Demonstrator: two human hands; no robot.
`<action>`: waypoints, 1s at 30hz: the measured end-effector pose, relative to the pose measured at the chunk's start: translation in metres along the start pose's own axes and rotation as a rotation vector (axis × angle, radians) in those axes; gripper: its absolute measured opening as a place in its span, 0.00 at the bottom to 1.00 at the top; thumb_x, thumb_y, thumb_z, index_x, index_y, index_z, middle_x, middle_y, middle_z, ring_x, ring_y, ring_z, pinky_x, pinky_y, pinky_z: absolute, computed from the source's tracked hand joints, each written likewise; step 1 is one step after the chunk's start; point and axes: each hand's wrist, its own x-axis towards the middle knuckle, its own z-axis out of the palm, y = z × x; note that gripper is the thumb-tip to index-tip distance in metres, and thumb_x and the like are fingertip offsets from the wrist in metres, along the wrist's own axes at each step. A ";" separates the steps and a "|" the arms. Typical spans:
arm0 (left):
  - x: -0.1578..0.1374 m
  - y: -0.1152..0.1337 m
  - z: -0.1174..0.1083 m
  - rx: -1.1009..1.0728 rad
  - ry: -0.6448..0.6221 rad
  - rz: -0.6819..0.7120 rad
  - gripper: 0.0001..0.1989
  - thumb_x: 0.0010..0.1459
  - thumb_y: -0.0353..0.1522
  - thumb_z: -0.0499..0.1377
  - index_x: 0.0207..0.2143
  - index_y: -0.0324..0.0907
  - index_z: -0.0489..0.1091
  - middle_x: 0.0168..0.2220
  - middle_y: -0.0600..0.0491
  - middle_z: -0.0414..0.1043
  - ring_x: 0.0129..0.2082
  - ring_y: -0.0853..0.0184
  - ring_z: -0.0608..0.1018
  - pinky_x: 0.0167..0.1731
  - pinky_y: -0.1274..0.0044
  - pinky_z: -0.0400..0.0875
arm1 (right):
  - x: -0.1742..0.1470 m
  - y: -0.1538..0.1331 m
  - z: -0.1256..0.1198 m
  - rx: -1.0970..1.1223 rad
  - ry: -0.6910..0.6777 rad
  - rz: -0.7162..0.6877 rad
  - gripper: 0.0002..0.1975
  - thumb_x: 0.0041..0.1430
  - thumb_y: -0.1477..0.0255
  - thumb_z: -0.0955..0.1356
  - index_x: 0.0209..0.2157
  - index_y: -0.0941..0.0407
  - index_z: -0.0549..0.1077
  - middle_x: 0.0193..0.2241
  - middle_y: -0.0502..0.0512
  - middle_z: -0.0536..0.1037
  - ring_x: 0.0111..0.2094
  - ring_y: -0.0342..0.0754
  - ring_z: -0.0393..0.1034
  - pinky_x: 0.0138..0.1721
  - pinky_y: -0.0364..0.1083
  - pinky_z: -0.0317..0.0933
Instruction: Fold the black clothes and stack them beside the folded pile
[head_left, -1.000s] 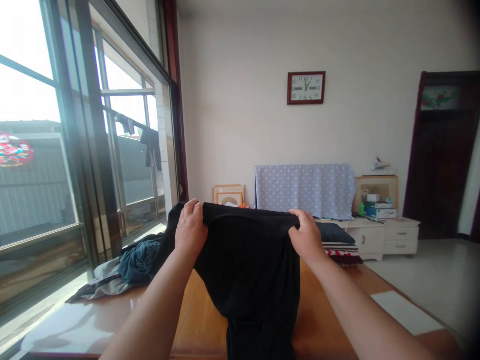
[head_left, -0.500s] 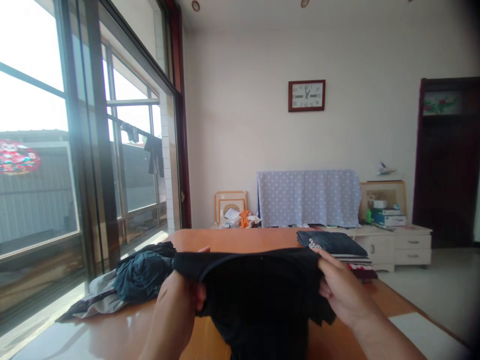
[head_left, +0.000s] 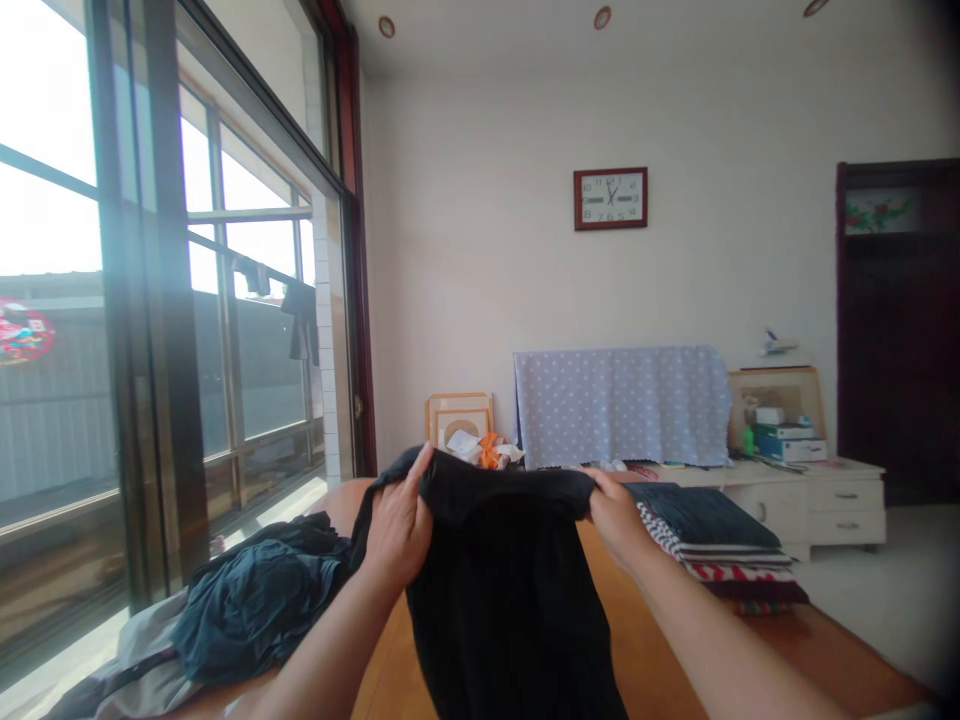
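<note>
A black T-shirt (head_left: 510,590) hangs stretched between my two hands over the table, its upper edge nearly level and its lower part running out of the bottom of the view. At its left shoulder my left hand (head_left: 401,525) is closed on the cloth, the thumb pointing up and some fabric draped over the back of the fingers. My right hand (head_left: 615,512) pinches the opposite upper corner between thumb and fingers. The shirt's lower hem is out of sight.
Left on the wooden table (head_left: 660,640) lies a crumpled heap of dark and grey clothes (head_left: 255,600). A stack of folded clothes (head_left: 712,530) sits at the right, close to my right forearm. Large windows (head_left: 247,300) flank the left side; a white cabinet (head_left: 844,510) stands behind.
Both hands have risen with the T-shirt, and its top edge is higher. My left hand has turned thumb-up, and the hanging right sleeve is no longer visible. The view has shifted slightly.
</note>
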 end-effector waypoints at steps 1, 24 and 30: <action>0.025 -0.008 0.008 0.093 0.006 -0.007 0.34 0.63 0.42 0.51 0.69 0.41 0.53 0.63 0.41 0.65 0.65 0.49 0.63 0.65 0.54 0.52 | 0.019 0.005 0.002 0.010 0.024 -0.016 0.24 0.47 0.64 0.73 0.48 0.53 0.76 0.49 0.57 0.78 0.46 0.53 0.73 0.39 0.47 0.70; -0.116 -0.121 0.045 0.787 -0.445 -0.630 0.13 0.61 0.36 0.49 0.37 0.42 0.71 0.46 0.41 0.73 0.50 0.49 0.73 0.48 0.64 0.64 | -0.096 0.109 -0.016 -1.130 -0.475 0.220 0.32 0.55 0.55 0.69 0.59 0.52 0.67 0.49 0.62 0.78 0.48 0.60 0.73 0.42 0.50 0.60; -0.123 -0.108 0.054 0.538 -0.555 -0.605 0.20 0.58 0.50 0.53 0.35 0.44 0.73 0.46 0.42 0.73 0.50 0.47 0.72 0.45 0.65 0.64 | -0.118 0.109 -0.012 -0.928 -0.641 0.211 0.32 0.50 0.77 0.65 0.59 0.50 0.67 0.27 0.47 0.76 0.29 0.45 0.70 0.30 0.42 0.54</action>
